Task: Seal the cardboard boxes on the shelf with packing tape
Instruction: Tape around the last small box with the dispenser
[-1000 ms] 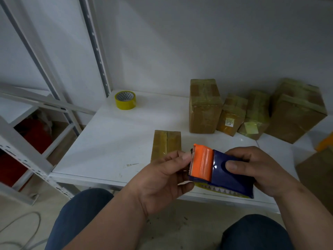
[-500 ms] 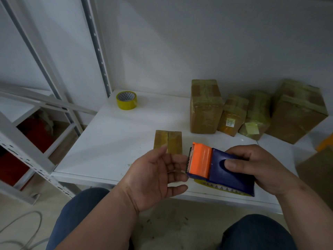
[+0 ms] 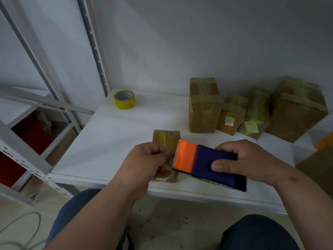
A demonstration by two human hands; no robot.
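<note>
tape roll: yellow packing tape roll, far back-left of the small flat brown cardboard box, well apart
left hand: left hand curled, fingertips pinching at the toothed edge, likely the tape end; tape itself too thin to see
target box: small flat brown cardboard box on the white metal shelf, just behind both hands, seam and long axis running away from the person; left hand nearer
dispenser: blue and orange handheld tape dispenser, right of the box, teeth pointing left
right hand: right hand grips the dispenser body
sealed boxes: four taped brown cardboard boxes, back-right of the box
</note>
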